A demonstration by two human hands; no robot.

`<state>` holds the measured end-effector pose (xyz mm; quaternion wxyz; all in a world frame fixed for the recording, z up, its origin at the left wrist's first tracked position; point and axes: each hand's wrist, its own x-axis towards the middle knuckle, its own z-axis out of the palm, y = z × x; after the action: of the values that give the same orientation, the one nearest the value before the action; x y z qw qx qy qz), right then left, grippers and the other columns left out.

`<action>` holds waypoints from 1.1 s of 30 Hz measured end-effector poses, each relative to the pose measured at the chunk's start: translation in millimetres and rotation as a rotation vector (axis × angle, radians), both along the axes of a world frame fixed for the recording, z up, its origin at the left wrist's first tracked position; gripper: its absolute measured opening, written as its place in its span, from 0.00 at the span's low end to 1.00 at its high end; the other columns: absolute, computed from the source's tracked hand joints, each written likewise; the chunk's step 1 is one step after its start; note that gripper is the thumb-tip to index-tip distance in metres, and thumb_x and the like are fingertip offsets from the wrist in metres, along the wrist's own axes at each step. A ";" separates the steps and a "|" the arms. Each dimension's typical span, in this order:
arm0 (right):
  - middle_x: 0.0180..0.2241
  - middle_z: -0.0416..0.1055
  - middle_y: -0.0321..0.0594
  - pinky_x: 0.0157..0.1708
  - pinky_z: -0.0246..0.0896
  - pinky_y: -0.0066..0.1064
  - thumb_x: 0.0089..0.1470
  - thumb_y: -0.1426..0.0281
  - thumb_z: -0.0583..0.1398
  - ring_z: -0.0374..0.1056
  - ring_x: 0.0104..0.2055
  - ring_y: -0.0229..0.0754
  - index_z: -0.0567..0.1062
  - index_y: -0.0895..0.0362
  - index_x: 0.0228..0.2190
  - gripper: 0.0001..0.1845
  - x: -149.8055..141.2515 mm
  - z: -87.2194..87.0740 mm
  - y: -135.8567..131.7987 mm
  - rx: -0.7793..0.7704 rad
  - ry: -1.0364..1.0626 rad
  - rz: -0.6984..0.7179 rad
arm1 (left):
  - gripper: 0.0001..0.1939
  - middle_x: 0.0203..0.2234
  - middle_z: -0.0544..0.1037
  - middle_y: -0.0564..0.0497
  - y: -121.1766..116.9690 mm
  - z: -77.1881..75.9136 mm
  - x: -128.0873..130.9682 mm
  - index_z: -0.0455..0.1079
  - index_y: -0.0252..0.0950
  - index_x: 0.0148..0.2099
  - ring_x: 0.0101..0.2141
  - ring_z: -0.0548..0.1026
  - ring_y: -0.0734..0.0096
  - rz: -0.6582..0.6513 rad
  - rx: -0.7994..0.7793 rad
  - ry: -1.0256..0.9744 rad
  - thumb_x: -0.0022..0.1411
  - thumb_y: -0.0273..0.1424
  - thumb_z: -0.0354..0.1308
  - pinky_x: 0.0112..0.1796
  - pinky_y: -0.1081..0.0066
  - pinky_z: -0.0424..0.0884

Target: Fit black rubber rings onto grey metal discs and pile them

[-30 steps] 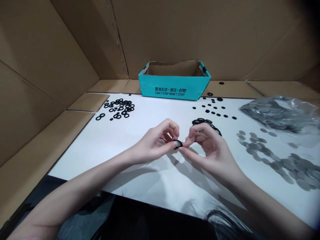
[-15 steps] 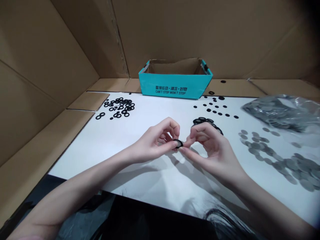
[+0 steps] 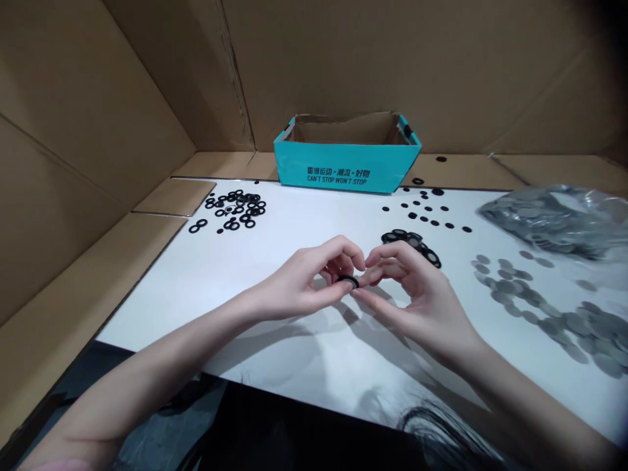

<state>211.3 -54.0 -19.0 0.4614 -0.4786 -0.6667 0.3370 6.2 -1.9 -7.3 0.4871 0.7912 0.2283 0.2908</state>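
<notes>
The black rubber ring (image 3: 348, 281) is up off the white sheet (image 3: 196, 294), mid-frame, pinched between both hands. It's close to edge-on, so can't tell if anything sits inside it.

Left hand (image 3: 304, 288): thumb and curled fingers closed firmly on the ring's left side. Right hand (image 3: 417, 304): half closed, fingers curled, thumb and fingertips right at the ring's right edge. Fingers hide the contact, so can't confirm it has hold.

Just past the right hand is a loose overlapping row of black-rimmed discs (image 3: 409, 242). Further out: a scatter of black rings (image 3: 235, 209) at far left, small black discs (image 3: 422, 212) at far right, and spread grey metal discs (image 3: 549, 320) at right, below a slumped plastic bag of the same discs (image 3: 549, 219). A teal cardboard box (image 3: 343, 167) stands at the sheet's far edge.

Risks: the ring looks small and flexible, so uneven finger pressure could flick it out of the pinch. It could then land in the black-rimmed row and get mixed in. A wrist or knuckle dropping onto that row could scatter it. Bumping the bag could slide more grey discs out.
</notes>
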 end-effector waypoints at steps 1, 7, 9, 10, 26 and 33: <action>0.28 0.75 0.30 0.37 0.71 0.35 0.53 0.71 0.68 0.77 0.31 0.40 0.70 0.49 0.37 0.14 -0.4 -0.3 -0.2 -0.006 0.020 0.001 | 0.07 0.36 0.74 0.52 -1.1 -0.4 0.5 0.65 0.39 0.47 0.37 0.74 0.73 0.004 -0.009 -0.007 0.68 0.27 0.58 0.38 0.72 0.72; 0.25 0.71 0.27 0.39 0.72 0.34 0.52 0.72 0.69 0.76 0.32 0.39 0.67 0.49 0.35 0.16 -2.3 -2.9 -2.5 -0.026 0.152 0.000 | 0.07 0.38 0.69 0.53 -5.9 -0.8 1.5 0.60 0.40 0.46 0.32 0.79 0.76 -0.020 -0.192 -0.064 0.70 0.28 0.56 0.34 0.74 0.76; 0.26 0.70 0.28 0.38 0.72 0.34 0.52 0.71 0.69 0.76 0.31 0.39 0.67 0.49 0.34 0.16 -2.8 -2.4 -2.6 -0.007 0.161 -0.011 | 0.09 0.38 0.69 0.53 -4.5 -0.1 0.3 0.60 0.40 0.47 0.32 0.79 0.76 -0.030 -0.188 -0.062 0.69 0.28 0.57 0.34 0.74 0.76; 0.26 0.69 0.28 0.38 0.72 0.34 0.51 0.70 0.69 0.75 0.31 0.40 0.67 0.49 0.34 0.15 -3.0 -1.7 -2.4 0.001 0.149 -0.012 | 0.09 0.38 0.70 0.53 -3.3 0.4 -0.6 0.60 0.40 0.47 0.32 0.79 0.76 -0.043 -0.180 -0.046 0.68 0.27 0.58 0.33 0.75 0.75; 0.27 0.69 0.29 0.38 0.71 0.36 0.52 0.73 0.68 0.74 0.31 0.39 0.65 0.48 0.34 0.16 -5.6 -1.5 -3.5 0.057 0.115 -0.053 | 0.09 0.34 0.71 0.54 -0.8 5.7 -2.4 0.62 0.39 0.44 0.29 0.70 0.79 -0.040 -0.009 0.038 0.64 0.24 0.58 0.28 0.78 0.68; 0.31 0.72 0.32 0.41 0.71 0.37 0.53 0.75 0.67 0.76 0.33 0.40 0.70 0.50 0.35 0.12 -2.5 -3.2 0.1 0.120 -0.032 0.024 | 0.12 0.34 0.74 0.54 -0.2 5.3 -1.7 0.65 0.39 0.47 0.31 0.72 0.78 -0.040 0.057 0.090 0.62 0.21 0.57 0.33 0.76 0.70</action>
<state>208.7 -53.8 -22.2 0.4745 -0.4473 -0.6988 0.2940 4.5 -2.1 -2.0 0.4594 0.8214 0.2260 0.2515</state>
